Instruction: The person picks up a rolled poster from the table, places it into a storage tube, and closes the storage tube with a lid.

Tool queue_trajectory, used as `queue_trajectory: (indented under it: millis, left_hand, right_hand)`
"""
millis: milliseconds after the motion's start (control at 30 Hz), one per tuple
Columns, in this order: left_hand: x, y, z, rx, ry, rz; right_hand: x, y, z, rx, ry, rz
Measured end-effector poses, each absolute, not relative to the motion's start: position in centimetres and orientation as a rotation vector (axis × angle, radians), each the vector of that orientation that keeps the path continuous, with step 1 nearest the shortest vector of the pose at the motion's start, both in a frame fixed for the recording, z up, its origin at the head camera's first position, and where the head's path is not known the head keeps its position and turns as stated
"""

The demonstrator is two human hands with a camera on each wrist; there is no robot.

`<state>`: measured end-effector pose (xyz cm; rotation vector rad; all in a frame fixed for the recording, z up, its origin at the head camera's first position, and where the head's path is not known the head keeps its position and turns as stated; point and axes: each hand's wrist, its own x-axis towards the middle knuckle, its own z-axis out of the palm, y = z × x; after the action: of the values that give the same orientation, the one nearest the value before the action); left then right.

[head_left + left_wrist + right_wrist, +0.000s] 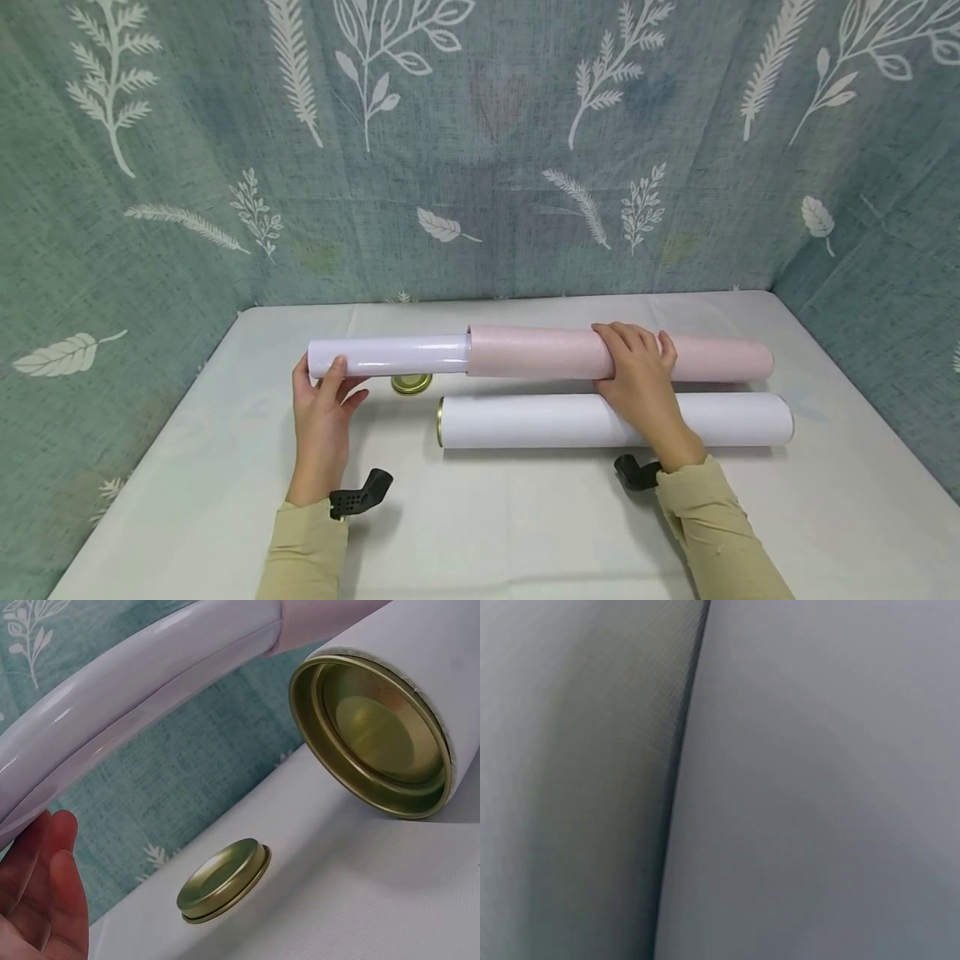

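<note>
A glossy white roll [405, 355], apparently rolled paper, sticks out of the left end of a pink cardboard tube [540, 352]. My left hand [322, 421] holds the roll near its free end, thumb in front and fingers beneath. Its fingers [66, 900] show under the roll in the left wrist view, where the roll's lengthwise seam is visible. Over the middle of the pink tube, my right hand [641, 383] grips from above, its forearm crossing a white tube [525, 422]. In the right wrist view the white tube [817, 780] fills the right side, and the right hand is hidden.
The white tube lies nearer me, parallel to the pink one, with a recessed gold metal cap [382, 724] in its left end. A loose gold lid [412, 383] rests on the white-covered table [495, 525]. Leaf-patterned green fabric [480, 167] walls the back and sides.
</note>
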<state>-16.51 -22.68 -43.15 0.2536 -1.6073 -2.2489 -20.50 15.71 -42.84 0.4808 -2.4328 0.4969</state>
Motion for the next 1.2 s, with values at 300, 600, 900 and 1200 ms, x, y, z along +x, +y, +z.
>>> queue_trajectory:
  millis: [300,600,900,1200]
  left_hand:
    - [-16.51,-22.66,-43.14,0.258,-1.616,-2.253]
    - [-16.47,-22.4,-43.2,0.243,-1.579,-2.261]
    - [-16.3,-22.11,-43.1,0.201,-1.576,-2.265]
    - [-16.27,-22.05,-43.14,0.154,-1.619,-2.25]
  right_hand:
    - [-20.67,15.78,-42.87,0.481,-2.438,0.493]
    - [-20.48,15.77,-42.85,0.485,-2.45,0.499]
    - [-20.44,15.72,-42.85,0.474,-2.461,0.502]
    - [-20.51,15.71,-42.85,0.477,-2.441,0.495]
